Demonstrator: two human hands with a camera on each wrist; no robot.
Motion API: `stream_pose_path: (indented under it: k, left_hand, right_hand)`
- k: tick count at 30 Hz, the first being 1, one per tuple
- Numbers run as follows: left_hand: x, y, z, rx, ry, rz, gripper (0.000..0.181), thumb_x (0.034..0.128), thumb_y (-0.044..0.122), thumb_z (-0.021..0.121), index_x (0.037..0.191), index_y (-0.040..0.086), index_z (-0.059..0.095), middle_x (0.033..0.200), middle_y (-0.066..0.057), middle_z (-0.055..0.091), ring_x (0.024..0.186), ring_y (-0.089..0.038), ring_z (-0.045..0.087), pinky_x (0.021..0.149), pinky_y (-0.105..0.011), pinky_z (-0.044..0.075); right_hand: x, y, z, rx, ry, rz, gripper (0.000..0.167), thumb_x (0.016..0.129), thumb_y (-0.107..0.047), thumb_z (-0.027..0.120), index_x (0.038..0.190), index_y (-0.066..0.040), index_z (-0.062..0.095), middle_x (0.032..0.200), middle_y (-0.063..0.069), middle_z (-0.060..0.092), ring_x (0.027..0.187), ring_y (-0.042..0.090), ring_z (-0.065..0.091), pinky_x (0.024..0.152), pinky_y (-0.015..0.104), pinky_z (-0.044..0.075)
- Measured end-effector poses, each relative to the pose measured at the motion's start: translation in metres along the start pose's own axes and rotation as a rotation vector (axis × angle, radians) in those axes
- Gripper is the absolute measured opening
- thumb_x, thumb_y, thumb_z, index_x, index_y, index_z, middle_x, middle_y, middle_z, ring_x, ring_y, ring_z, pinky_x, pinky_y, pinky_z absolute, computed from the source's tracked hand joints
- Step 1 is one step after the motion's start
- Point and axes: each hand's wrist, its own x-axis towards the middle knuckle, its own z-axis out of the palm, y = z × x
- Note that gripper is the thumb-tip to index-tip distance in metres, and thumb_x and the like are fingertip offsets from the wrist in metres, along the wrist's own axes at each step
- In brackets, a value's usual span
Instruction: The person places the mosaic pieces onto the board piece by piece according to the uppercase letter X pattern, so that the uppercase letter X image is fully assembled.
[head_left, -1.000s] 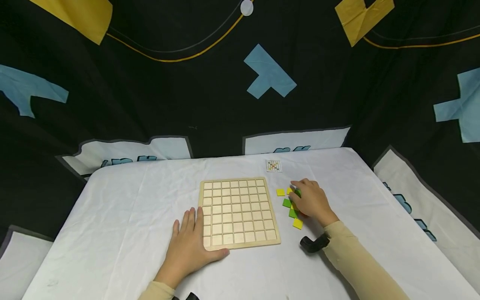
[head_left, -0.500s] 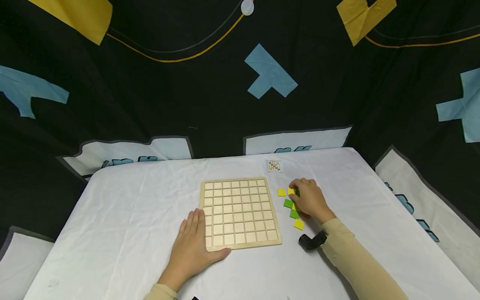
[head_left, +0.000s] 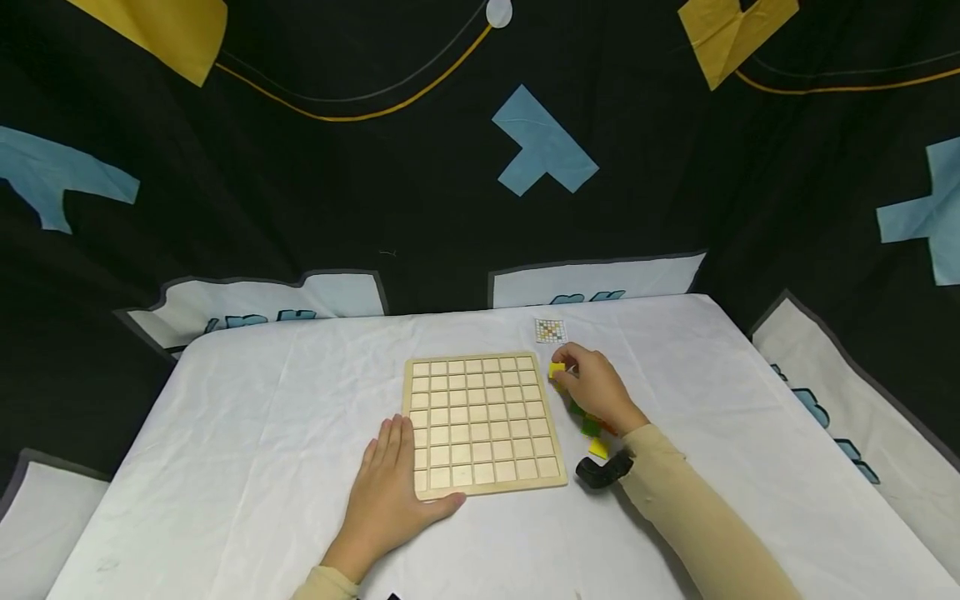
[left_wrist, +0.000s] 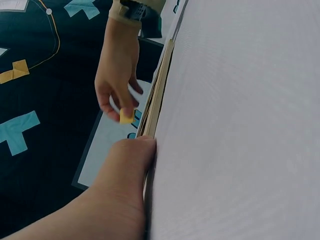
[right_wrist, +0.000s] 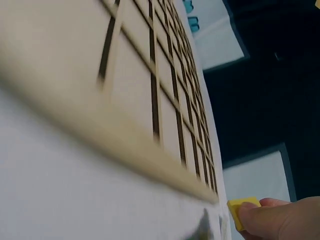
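Note:
A wooden grid board lies on the white table, its squares all plain. My left hand rests along the board's left edge, fingers straight and thumb at the lower corner; the left wrist view shows the thumb against the board's side. Just off the board's upper right edge, my right hand pinches a yellow tile between thumb and fingers. The same yellow tile shows in the right wrist view. Under and below that hand lie green tiles and a yellow one, partly covered.
A small printed grid card lies behind the board on the right. White cloth covers the table. A black curtain with blue and yellow shapes hangs behind. A black strap piece sits at my right wrist.
My right hand has moved left from the tile pile toward the board, lifting a yellow tile. My left hand stays at the board's edge. The view has shifted slightly.

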Motion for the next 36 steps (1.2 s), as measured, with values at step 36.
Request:
stream_pose_path:
  k: [36]
  left_hand:
    - [0.0, -0.002, 0.004, 0.019, 0.006, -0.01, 0.135, 0.0685, 0.088, 0.059, 0.155, -0.008, 0.019, 0.164, -0.023, 0.017, 0.154, -0.038, 0.015, 0.123, -0.055, 0.019]
  right_hand:
    - [0.015, -0.04, 0.039, -0.094, -0.123, -0.133, 0.021, 0.094, -0.023, 0.07, 0.113, -0.015, 0.074, 0.114, 0.003, 0.061, 0.108, 0.023, 0.058, 0.095, 0.04, 0.051]
